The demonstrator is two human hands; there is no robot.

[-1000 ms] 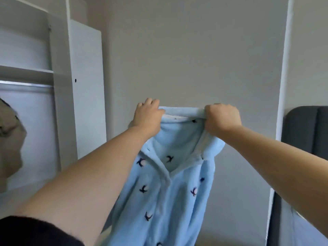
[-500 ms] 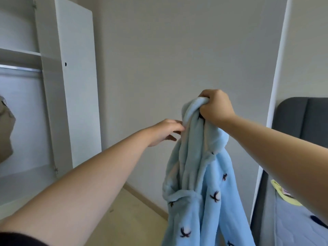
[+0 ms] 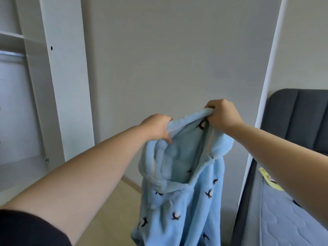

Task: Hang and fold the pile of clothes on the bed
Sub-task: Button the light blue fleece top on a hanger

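A fluffy light-blue garment (image 3: 184, 192) with small dark bird shapes hangs in the air in front of me, its lower part running out of the frame. My left hand (image 3: 157, 126) grips the collar edge on the left side. My right hand (image 3: 221, 114) grips the same collar edge higher up on the right. The neck opening is spread between the two hands.
An open white wardrobe (image 3: 53, 86) with a shelf and a metal rail (image 3: 10, 53) stands at the left. A bed (image 3: 287, 219) with a dark grey headboard (image 3: 298, 118) is at the right, a yellow item (image 3: 268, 178) lying on it. Beige floor (image 3: 113, 206) lies below.
My left hand let go of the collar, then took hold of it again. The garment hung bunched from my right hand and is now spread between both hands. The view has turned toward the bed.
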